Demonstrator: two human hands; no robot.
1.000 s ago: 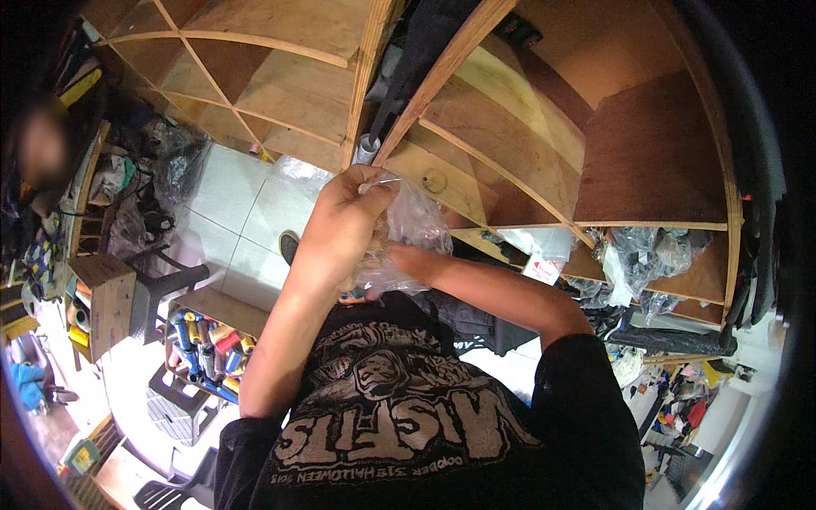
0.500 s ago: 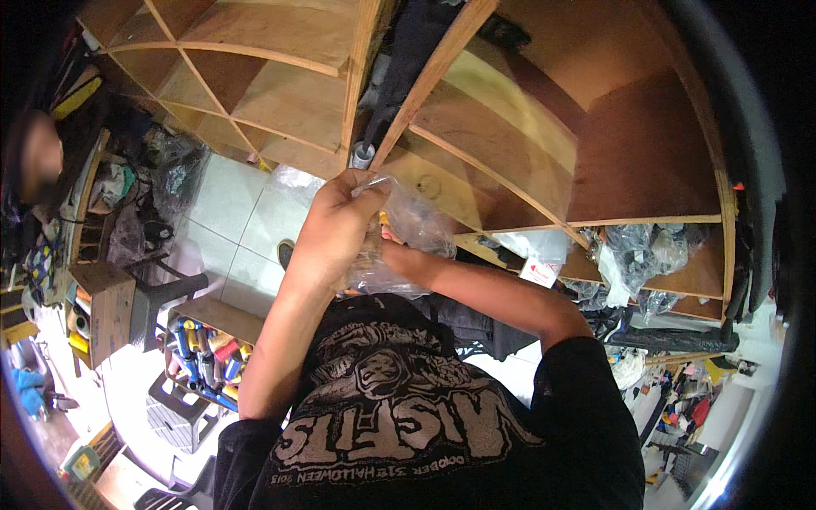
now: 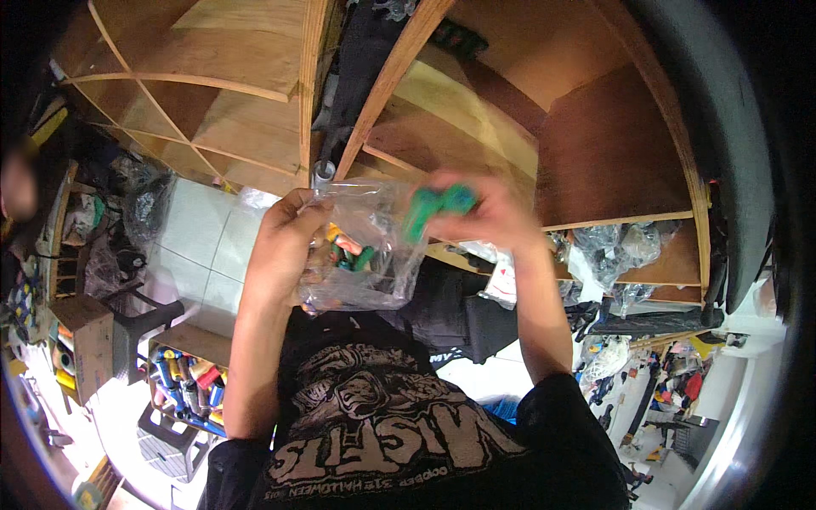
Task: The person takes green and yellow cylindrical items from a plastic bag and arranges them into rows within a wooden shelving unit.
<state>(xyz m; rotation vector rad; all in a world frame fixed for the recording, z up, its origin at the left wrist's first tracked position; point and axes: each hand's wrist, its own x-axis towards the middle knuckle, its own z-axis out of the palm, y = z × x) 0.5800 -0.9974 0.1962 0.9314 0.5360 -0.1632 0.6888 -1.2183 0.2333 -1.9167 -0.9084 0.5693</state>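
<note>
My left hand (image 3: 287, 242) is closed on the left edge of a clear plastic bag (image 3: 387, 285) in front of my chest. Small pieces in orange, red and green (image 3: 353, 253) show through the film inside it; their kind is too unclear to tell. Beside the bag's right side, my right hand (image 3: 493, 212), smeared by motion, grips a bright green object (image 3: 433, 208) with a dark blue spot. The blur hides what kind of object this is.
Wooden compartment shelves (image 3: 476, 110) rise ahead, with crumpled plastic bags (image 3: 625, 251) in a lower right one. A crate of colourful tubes or spools (image 3: 191, 387), a dark stool (image 3: 140, 327) and a cardboard box (image 3: 83, 336) stand at left. A person shows at the far left edge.
My right hand has come out of the bag and moved up and right with the green object in it. My left hand has shifted left and lower, still holding the bag.
</note>
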